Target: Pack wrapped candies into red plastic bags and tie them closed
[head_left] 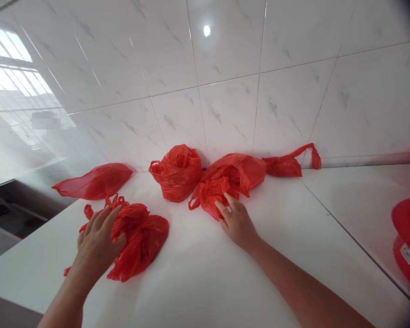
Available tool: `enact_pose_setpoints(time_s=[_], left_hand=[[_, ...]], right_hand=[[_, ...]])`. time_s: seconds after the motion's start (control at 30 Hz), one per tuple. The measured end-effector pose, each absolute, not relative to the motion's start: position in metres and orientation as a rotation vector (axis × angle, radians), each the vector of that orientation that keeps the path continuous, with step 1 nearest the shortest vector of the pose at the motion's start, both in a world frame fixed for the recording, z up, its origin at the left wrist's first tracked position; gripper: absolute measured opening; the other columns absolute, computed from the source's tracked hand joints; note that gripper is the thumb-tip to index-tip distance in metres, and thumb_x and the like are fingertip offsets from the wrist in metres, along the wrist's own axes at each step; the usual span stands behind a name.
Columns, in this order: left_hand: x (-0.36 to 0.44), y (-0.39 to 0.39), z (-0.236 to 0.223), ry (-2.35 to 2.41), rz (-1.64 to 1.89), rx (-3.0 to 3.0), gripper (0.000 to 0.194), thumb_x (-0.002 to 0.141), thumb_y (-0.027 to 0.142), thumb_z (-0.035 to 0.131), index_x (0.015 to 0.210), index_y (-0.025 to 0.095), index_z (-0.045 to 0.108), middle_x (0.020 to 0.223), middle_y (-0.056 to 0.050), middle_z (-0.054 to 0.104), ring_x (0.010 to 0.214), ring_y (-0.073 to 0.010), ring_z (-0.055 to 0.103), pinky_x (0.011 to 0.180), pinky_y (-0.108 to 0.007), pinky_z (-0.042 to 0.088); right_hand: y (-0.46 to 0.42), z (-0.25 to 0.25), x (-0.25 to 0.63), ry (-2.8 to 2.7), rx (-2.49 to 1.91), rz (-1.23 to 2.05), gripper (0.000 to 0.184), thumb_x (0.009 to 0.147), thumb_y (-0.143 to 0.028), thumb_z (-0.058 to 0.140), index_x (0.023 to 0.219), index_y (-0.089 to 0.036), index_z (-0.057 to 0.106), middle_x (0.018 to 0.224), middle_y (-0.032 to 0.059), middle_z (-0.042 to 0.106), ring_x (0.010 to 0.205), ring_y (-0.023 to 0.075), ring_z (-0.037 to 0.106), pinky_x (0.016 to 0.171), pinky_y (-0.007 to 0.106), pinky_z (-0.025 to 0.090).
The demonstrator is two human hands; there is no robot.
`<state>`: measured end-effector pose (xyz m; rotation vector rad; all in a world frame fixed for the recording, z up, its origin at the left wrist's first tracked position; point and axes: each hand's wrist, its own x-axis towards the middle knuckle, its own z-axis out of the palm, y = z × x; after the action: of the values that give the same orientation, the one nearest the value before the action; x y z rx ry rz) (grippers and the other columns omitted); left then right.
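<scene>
Left hand (97, 241) is hovering, fingers spread, at the near-left bag (140, 248); right hand (239, 223), fingers parted, is seemingly handling the far-centre bag (208, 198); gripping would be calling for closing fingers.

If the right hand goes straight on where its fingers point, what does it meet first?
Probably the small crumpled red plastic bag just ahead of the right hand; in view the two overlap, though contact is hard to judge.
</scene>
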<state>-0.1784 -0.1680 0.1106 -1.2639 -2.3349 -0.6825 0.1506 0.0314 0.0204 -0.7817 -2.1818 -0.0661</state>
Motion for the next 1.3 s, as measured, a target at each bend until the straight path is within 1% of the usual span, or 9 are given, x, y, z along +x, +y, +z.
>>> enact_pose_setpoints(time_s=[0.13,0.27,0.33,0.5,0.7,0.8,0.9,1.03,1.3], left_hand=[[-0.132,-0.148,0.115,-2.154,-0.729,-1.551,0.049,0.080,0.028,0.052,0.128,0.033,0.045,0.142,0.000,0.041,0.130,-0.0297,0.039,0.105,-0.050,0.035],[-0.081,-0.103,0.096,-2.056,-0.830,-2.096,0.051,0.082,0.020,0.050,0.132,0.030,0.044,0.142,-0.006,0.039,0.127,-0.0255,0.044,0.102,-0.044,0.041],[-0.061,-0.074,0.079,-1.940,-0.857,-2.256,0.062,0.079,0.017,0.054,0.137,0.029,0.037,0.145,-0.010,0.034,0.132,-0.0278,0.036,0.103,-0.047,0.039],[-0.024,-0.010,0.044,-2.055,-0.855,-2.015,0.087,0.063,0.017,0.072,0.140,0.027,0.034,0.152,-0.017,0.021,0.138,-0.0414,0.018,0.101,-0.063,0.028],[0.009,0.011,0.025,-1.930,-1.259,-2.286,0.009,0.072,0.025,0.068,0.077,0.021,0.062,0.113,-0.010,0.063,0.122,-0.0316,0.044,0.102,-0.050,0.029],[0.013,0.008,0.020,-2.062,-1.485,-2.335,0.020,0.073,0.026,0.062,0.059,0.019,0.049,0.068,-0.001,0.058,0.078,-0.0201,0.056,0.077,-0.034,0.043],[0.009,0.003,0.018,-2.205,-1.640,-2.193,0.026,0.076,0.026,0.053,0.057,0.020,0.037,0.053,0.006,0.038,0.052,-0.0106,0.038,0.052,-0.022,0.032],[0.001,-0.002,0.023,-2.281,-1.861,-2.067,0.030,0.079,0.034,0.051,0.060,0.020,0.033,0.053,0.008,0.032,0.049,-0.0080,0.031,0.047,-0.019,0.026],[0.020,-0.012,0.032,-2.339,-2.033,-2.220,0.016,0.075,0.033,0.057,0.078,0.018,0.059,0.058,0.004,0.052,0.051,-0.0100,0.045,0.049,-0.020,0.037]], right_hand=[[0.028,0.013,0.136,-2.278,-0.772,-0.018,0.053,0.081,-0.022,0.057,0.133,-0.024,0.045,0.141,0.0133,0.039,0.127,0.0339,0.036,0.100,0.049,0.034],[0.034,0.009,0.139,-2.359,-0.869,0.187,0.029,0.079,-0.024,0.059,0.108,-0.019,0.060,0.102,0.0112,0.063,0.098,0.0290,0.053,0.084,0.043,0.043],[0.033,0.011,0.144,-2.379,-0.851,0.254,0.011,0.079,-0.016,0.053,0.085,-0.020,0.061,0.086,0.0076,0.062,0.082,0.0235,0.053,0.075,0.037,0.043],[0.017,0.020,0.178,-2.178,-0.832,0.606,0.017,0.078,-0.010,0.041,0.069,-0.023,0.047,0.066,-0.0011,0.052,0.063,0.0155,0.047,0.059,0.027,0.037],[0.026,0.024,0.238,-1.769,-1.127,0.764,0.014,0.089,-0.030,0.037,0.091,-0.025,0.050,0.066,-0.0036,0.055,0.057,0.0141,0.048,0.056,0.025,0.037],[0.044,0.025,0.257,-1.676,-1.232,0.699,0.018,0.088,-0.037,0.039,0.090,-0.024,0.052,0.070,-0.0022,0.059,0.062,0.0150,0.052,0.058,0.024,0.037],[0.058,0.027,0.267,-1.616,-1.295,0.637,0.024,0.088,-0.042,0.040,0.077,-0.023,0.051,0.064,-0.0031,0.054,0.059,0.0142,0.048,0.055,0.024,0.035],[0.064,0.033,0.278,-1.536,-1.388,0.583,0.033,0.086,-0.049,0.044,0.068,-0.022,0.049,0.058,-0.0042,0.048,0.056,0.0128,0.043,0.052,0.023,0.032],[0.062,0.041,0.295,-1.313,-1.380,0.430,0.025,0.081,-0.044,0.053,0.088,-0.020,0.060,0.081,0.0023,0.061,0.074,0.0178,0.055,0.066,0.029,0.044]])
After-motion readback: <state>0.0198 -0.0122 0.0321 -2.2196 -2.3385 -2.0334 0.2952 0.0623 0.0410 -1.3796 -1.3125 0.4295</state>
